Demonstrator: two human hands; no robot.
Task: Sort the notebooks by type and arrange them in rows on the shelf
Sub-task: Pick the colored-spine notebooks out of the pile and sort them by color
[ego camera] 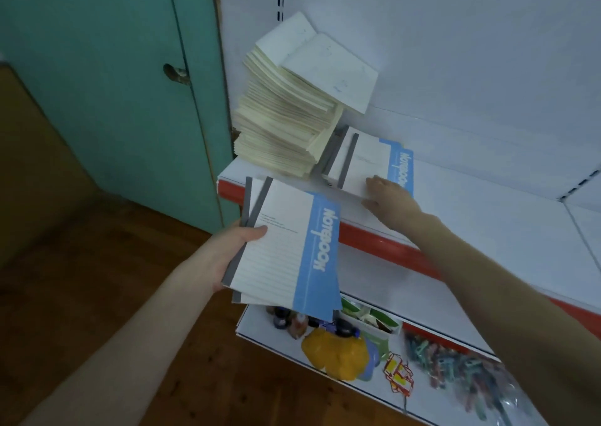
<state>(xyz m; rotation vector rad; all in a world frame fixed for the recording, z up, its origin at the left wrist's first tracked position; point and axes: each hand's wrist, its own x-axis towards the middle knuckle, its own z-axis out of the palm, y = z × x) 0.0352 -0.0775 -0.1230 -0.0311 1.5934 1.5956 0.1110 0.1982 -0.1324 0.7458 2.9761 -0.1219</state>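
1. Head view, the step: you are building the row of blue-banded notebooks on the shelf (487,224). Your left hand (234,247) grips a small sheaf of blue notebooks (292,247) by the grey-spine edge, thumb curled over the top cover, held out in front of the shelf's red lip and not yet on it.
2. Your right hand (388,198) lies on the shelf pile (364,162) of the same type. Its fingers are straight and flat on the top cover, pressing and gripping nothing.
3. The shelf pile sits just right of the cream stack (283,126), which stands tall at the shelf's left end. It is ragged, and its top book (331,71) overhangs to the right above the shelf pile.
4. Next move, as I judge it: bring the sheaf over the lip and set it down either on the shelf pile or beside it to the right, spines matching. Lift your right hand clear first, and keep low enough not to knock the overhanging book.
5. Risk: the cream stack looks unsteady, so a nudge could spill it.
6. Containers on the lower shelf (270,341): a small tray (377,320) holds small items I cannot make out, and a clear bag (455,364) holds coloured pegs. A yellow pack (335,355) lies loose near them.
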